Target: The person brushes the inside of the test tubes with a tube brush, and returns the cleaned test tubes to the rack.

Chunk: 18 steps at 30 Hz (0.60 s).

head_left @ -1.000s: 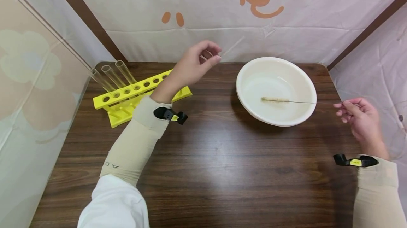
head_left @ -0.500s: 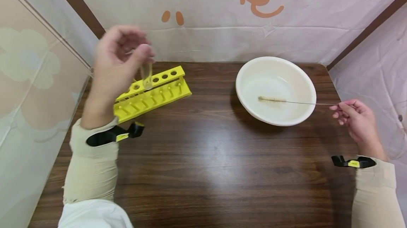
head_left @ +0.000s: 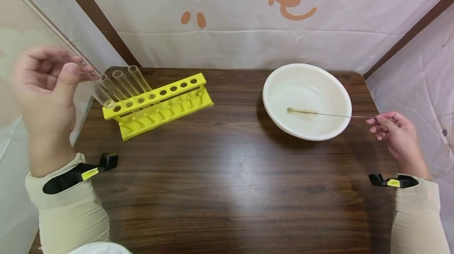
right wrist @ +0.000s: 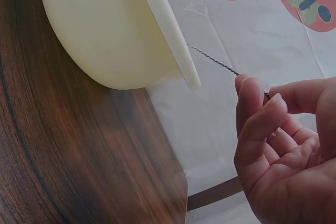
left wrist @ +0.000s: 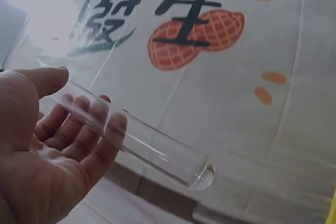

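Right hand [head_left: 401, 136] pinches; left hand [head_left: 47, 90] apparently too.

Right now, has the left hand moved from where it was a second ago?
Yes, leftward: the left hand has gone from near the right end of the yellow rack to beyond its left end in the head view.

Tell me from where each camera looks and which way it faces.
Head: on the head, forward and down at the yellow perforated rack and round white basin; left hand, right hand, beige sleeves show.
Left wrist: on that wrist, facing the clear rounded test tube and pale printed backdrop; left hand shows.
Right wrist: on that wrist, facing the basin's outside and twisted metal brush handle; right hand shows.
Head and right wrist share basin, handle, right hand.
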Tool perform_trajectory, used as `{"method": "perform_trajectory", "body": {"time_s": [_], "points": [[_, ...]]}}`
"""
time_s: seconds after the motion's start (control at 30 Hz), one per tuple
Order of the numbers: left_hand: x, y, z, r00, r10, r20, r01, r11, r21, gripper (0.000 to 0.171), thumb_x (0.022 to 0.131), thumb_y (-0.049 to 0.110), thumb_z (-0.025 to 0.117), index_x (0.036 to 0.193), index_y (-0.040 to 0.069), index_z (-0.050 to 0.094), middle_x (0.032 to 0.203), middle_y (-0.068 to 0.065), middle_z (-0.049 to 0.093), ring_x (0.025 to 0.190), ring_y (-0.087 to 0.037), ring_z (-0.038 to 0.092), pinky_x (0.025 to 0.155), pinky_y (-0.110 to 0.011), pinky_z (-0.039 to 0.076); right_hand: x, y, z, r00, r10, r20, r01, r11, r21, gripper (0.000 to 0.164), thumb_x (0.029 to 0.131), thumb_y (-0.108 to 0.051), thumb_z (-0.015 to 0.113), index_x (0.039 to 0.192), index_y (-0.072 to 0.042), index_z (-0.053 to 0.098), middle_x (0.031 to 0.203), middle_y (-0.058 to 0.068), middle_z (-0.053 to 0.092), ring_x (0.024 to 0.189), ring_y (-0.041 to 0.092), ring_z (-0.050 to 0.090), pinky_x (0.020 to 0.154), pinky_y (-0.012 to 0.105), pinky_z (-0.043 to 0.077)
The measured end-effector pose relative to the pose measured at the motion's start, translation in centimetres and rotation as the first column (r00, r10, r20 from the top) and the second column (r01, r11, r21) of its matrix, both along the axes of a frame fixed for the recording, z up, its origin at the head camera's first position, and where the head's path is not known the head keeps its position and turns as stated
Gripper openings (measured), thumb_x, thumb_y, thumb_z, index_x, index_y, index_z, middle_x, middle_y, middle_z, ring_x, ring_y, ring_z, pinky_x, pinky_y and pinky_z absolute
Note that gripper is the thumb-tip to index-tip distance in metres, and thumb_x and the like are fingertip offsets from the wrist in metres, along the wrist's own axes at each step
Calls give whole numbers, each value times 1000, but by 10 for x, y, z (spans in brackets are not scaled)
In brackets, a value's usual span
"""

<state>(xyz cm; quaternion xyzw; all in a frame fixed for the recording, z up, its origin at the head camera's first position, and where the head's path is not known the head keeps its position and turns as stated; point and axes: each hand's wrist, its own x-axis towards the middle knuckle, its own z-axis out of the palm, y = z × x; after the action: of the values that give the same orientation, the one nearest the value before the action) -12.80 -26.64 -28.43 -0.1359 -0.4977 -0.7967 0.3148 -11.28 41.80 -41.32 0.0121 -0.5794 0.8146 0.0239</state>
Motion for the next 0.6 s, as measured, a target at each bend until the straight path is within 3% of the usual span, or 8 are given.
{"method": "perform_trajectory", "body": {"time_s": [0.27, 0.6], "points": [[-6, -34, -27, 989, 144, 43, -143, 989, -24, 25, 81, -18, 72, 101, -16, 57, 91, -27, 57, 72, -32, 67, 65, -33, 60, 1, 0, 0, 1000, 10, 0, -10, 1000, 9, 19, 104, 7, 46, 93, 2, 60, 87, 13, 77, 64, 17, 71, 46, 20, 47], [-26, -66, -67, 977, 109, 181, -116, 993, 29, 23, 80, -26, 68, 96, -12, 59, 90, -25, 58, 70, -30, 62, 65, -30, 58, 1, 1, -1, 1000, 19, 8, -19, 1000, 15, 20, 105, 8, 45, 94, 2, 61, 87, 13, 77, 64, 17, 71, 46, 20, 47]]}}
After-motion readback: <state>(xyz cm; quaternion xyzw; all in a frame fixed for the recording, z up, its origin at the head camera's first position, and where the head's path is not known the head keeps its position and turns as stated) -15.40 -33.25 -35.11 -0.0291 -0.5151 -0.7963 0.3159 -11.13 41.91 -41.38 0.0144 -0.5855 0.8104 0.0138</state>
